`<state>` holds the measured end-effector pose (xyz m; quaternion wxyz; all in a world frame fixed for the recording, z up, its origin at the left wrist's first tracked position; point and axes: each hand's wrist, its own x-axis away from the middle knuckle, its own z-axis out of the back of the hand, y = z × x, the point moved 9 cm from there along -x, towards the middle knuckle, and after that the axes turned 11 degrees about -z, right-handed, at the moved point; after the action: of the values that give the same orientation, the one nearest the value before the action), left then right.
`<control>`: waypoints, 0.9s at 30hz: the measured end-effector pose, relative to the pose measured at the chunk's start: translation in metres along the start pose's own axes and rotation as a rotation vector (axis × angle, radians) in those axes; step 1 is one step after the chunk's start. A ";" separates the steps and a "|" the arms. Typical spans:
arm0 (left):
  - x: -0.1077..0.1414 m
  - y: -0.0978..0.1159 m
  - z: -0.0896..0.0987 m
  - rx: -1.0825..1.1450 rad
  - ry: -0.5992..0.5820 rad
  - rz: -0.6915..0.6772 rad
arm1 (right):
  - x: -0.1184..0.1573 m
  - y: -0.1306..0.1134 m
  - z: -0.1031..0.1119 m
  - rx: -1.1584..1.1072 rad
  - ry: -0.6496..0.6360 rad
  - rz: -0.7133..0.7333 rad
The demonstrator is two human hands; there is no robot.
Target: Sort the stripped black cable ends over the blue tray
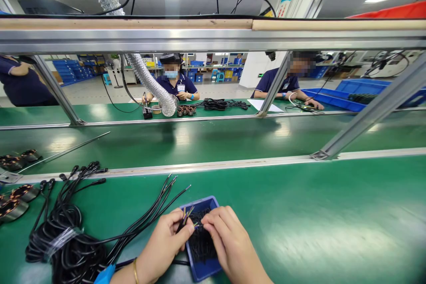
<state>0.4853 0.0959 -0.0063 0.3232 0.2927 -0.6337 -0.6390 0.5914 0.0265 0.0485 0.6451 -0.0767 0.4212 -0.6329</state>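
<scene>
My left hand is closed around black cables, and thin coloured wire ends stick out past its thumb and fingers. My right hand pinches at the tip of one of these wires; the small piece between its fingertips is too small to make out. Both hands are over a blue plastic bin holding many thin black pieces. To the left lies a bundle of black cables, tied with clear wrap. Several of its stripped cable ends point toward the back of the bench.
Copper-wound motor stators sit at the left edge. A metal rod lies behind the aluminium rail. Angled frame posts rise from the bench. Across from me two people work at a green table, near a silver duct hose and blue trays.
</scene>
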 end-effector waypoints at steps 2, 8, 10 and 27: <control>0.000 0.000 -0.001 -0.015 -0.014 -0.011 | -0.001 0.000 0.000 0.008 -0.004 0.002; 0.000 0.001 0.000 -0.049 -0.034 -0.044 | -0.002 -0.001 0.004 0.007 0.007 0.008; 0.000 0.002 0.000 -0.048 -0.041 -0.052 | -0.002 -0.002 0.005 0.002 0.009 0.015; 0.004 -0.008 0.001 0.048 -0.014 0.048 | 0.001 0.037 -0.004 -0.549 0.062 -0.435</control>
<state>0.4815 0.0937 -0.0144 0.3267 0.2804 -0.6581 -0.6177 0.6167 0.0343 0.0224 0.4374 -0.3158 0.5688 -0.6208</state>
